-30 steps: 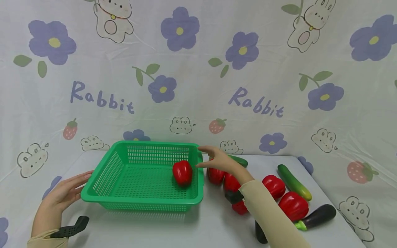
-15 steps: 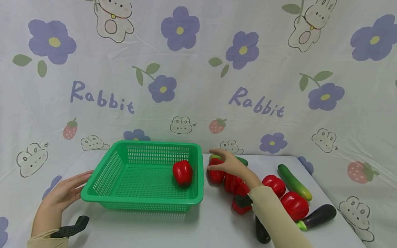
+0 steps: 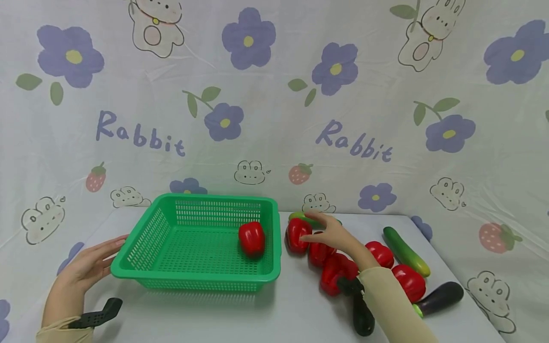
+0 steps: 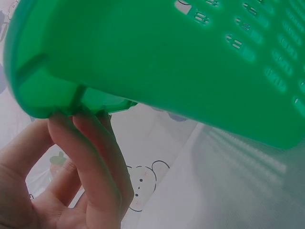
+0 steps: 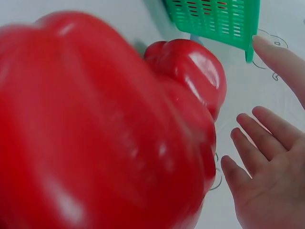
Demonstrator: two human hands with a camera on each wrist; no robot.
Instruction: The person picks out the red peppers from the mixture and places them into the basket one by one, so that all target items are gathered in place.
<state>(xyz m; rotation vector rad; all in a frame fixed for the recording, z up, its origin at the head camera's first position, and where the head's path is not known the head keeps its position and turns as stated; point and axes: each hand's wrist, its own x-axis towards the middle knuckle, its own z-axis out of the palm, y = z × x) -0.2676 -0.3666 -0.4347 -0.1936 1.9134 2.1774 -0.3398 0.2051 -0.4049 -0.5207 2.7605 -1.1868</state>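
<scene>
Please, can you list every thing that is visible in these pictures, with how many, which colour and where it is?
basket: one, green, left half of the table.
pepper in basket: one, red, at the basket's right wall.
peppers on table: five, red, clustered just right of the basket.
cucumbers: two, green; one far right, one behind the peppers, mostly hidden.
eggplants: two, dark; one near right, one partly under the right sleeve.
table: one, white.
backdrop cloth: one, white with purple flowers and rabbits, behind the table.
left hand: fingers straight, touching the basket's left rim.
right hand: open, over the peppers on the table.
</scene>
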